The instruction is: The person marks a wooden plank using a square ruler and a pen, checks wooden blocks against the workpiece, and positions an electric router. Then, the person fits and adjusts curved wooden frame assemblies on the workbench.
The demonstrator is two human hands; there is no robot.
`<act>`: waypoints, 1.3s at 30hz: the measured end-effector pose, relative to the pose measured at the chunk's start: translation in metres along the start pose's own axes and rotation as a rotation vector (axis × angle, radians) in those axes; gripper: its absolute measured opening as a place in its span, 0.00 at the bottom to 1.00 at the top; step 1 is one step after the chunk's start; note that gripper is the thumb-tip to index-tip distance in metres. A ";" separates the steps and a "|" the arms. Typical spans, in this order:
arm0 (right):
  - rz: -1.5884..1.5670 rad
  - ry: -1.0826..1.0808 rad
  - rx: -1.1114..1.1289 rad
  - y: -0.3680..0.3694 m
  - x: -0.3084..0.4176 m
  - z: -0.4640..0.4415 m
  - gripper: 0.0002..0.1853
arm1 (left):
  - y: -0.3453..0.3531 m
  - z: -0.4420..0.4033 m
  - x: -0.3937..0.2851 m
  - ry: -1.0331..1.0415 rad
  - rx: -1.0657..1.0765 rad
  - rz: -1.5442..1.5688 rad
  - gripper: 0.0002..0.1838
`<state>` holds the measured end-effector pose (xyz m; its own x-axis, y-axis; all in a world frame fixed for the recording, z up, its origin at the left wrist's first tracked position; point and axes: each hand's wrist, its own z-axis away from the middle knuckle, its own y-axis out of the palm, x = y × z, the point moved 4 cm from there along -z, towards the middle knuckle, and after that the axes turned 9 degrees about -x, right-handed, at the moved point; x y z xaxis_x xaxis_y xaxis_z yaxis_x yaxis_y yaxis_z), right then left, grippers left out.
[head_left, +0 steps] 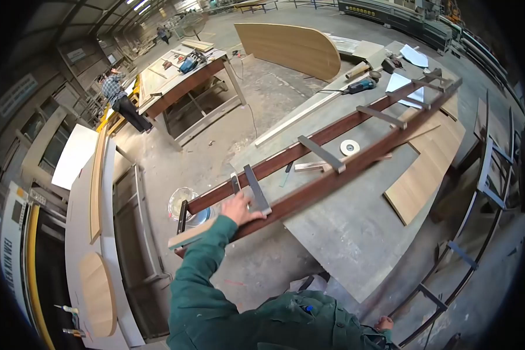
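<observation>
A long ladder-shaped wooden frame [332, 184], with reddish-brown rails and dark grey crosspieces, lies slantwise over a grey-topped table. Its near end juts past the table edge. My left hand [239, 209] grips this end beside a dark crosspiece [256, 189], one finger stretched along the near rail. A pale wood strip [189, 236] is at the frame's end, just left of my wrist. Low on the right, my right hand [384, 324] is beside my body with fingers curled, near a second ladder-shaped frame [464, 255]. Whatever it may hold is hidden.
On the grey table [350, 251] are a tape roll [350, 147], a blue power tool [361, 86], papers [405, 87] and a plywood piece [423, 175]. A clear bucket [184, 201] stands beneath the frame's end. Another person [122, 96] is by a far workbench [186, 76].
</observation>
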<state>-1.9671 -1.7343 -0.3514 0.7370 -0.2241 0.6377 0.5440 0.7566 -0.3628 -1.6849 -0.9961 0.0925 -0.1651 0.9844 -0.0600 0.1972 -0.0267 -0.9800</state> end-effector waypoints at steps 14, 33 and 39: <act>0.153 0.003 -0.081 -0.065 0.119 -0.070 0.06 | 0.062 0.055 -0.029 -0.160 -0.070 -0.085 0.25; 0.762 -0.243 -0.656 -0.150 0.248 -0.240 0.44 | 0.155 0.212 -0.251 -0.223 0.831 0.354 0.26; 0.554 -0.741 -0.374 -0.172 0.275 -0.271 0.35 | 0.147 0.301 -0.314 -0.340 1.055 0.397 0.26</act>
<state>-1.7490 -2.0928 -0.2980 0.5578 0.6383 0.5305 0.3843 0.3679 -0.8467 -1.8951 -1.3615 -0.0897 -0.5529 0.7820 -0.2878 -0.5784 -0.6087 -0.5430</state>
